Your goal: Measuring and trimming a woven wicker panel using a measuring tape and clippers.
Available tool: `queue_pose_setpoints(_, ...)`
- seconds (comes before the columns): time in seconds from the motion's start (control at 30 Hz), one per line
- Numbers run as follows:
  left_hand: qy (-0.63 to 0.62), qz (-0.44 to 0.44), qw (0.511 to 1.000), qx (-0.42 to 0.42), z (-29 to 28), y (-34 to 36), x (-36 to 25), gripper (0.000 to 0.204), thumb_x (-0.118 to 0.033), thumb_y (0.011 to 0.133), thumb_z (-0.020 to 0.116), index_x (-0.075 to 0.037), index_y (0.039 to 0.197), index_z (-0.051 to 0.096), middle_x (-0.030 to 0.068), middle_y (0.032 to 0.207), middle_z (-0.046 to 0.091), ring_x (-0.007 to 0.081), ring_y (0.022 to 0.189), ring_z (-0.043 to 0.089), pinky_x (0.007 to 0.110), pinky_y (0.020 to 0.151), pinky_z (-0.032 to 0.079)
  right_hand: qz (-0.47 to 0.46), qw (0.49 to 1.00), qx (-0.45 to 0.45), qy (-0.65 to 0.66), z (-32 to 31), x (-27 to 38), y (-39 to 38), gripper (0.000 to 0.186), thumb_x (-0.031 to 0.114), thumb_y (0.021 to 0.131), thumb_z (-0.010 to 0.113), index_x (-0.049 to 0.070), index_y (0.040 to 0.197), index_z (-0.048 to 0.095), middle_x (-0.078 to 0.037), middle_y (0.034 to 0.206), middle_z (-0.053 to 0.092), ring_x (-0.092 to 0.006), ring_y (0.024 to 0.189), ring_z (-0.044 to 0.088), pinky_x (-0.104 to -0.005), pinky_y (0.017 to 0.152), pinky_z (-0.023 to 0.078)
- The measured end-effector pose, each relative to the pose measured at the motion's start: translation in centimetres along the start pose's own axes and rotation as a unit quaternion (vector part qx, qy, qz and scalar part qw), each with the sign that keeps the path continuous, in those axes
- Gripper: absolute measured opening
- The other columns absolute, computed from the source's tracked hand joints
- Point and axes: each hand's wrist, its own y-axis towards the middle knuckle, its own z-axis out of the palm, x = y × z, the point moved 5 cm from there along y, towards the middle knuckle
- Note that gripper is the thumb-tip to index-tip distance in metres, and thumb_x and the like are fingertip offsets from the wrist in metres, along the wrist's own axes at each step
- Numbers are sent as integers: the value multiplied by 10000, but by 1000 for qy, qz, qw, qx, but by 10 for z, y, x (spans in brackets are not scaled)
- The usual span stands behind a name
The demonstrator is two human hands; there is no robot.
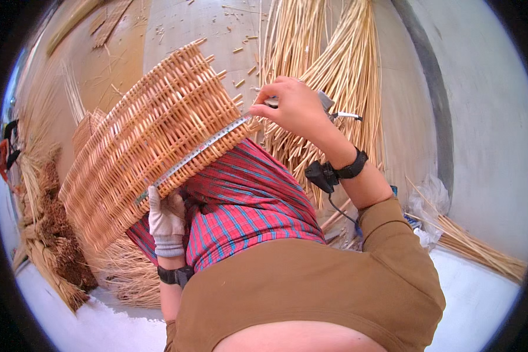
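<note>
A woven wicker panel (152, 120) rests tilted over a red-and-blue checked cloth (252, 205) on my lap. A tape measure (199, 152) with a pale blade lies stretched along its near edge. My left hand (167, 217), in a whitish glove, grips that edge at the blade's lower-left end, its fingertips partly hidden under the weave. My right hand (290, 111) is bare and pinches the tape measure at the upper-right end, just beside the panel's corner. Behind that hand, a small grey object is mostly hidden.
Long bundles of pale canes (352, 58) lie beyond my right hand. Brown bundles (61, 246) and loose reeds (129, 276) lie at left. Short offcuts (239, 83) are scattered on the floor (182, 20). A clear plastic bag (431, 202) and more canes (481, 252) lie at right.
</note>
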Motion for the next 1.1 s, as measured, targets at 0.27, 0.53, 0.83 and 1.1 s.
queue_pose_setpoints(0.27, -19, -34, 997, -65, 8, 3, 41, 324, -298, 917, 783, -73, 1123, 677, 80, 939, 731, 207, 804, 707, 346, 679, 622, 20, 999, 25, -28, -19, -13, -4, 349, 415, 839, 785, 70, 895, 765, -148, 892, 676, -328, 856, 631, -422, 767, 484)
queue_pose_setpoints(0.53, -39, -56, 992, -110, 4, -13, 35, 326, -297, 913, 787, -32, 1075, 689, 118, 869, 709, 232, 741, 706, 343, 650, 614, 12, 1000, 22, -7, -8, -1, -1, 316, 292, 841, 817, -2, 894, 714, -140, 836, 633, -298, 838, 640, -365, 781, 487)
queue_pose_setpoints(0.83, -40, -26, 997, -65, 12, -5, 41, 308, -280, 919, 784, -33, 1081, 700, 69, 876, 687, 195, 706, 678, 314, 639, 593, -9, 999, 26, -48, -12, -8, -1, 294, 263, 858, 814, -7, 920, 716, -119, 855, 645, -251, 818, 639, -343, 777, 490)
queue_pose_setpoints(1.1, -21, 3, 998, -64, 18, -2, 42, 311, -303, 914, 785, -38, 1053, 697, 67, 861, 686, 182, 694, 677, 309, 629, 582, -13, 999, 11, -49, -8, 15, -2, 282, 257, 846, 824, 7, 917, 717, -113, 870, 643, -249, 839, 642, -346, 799, 494)
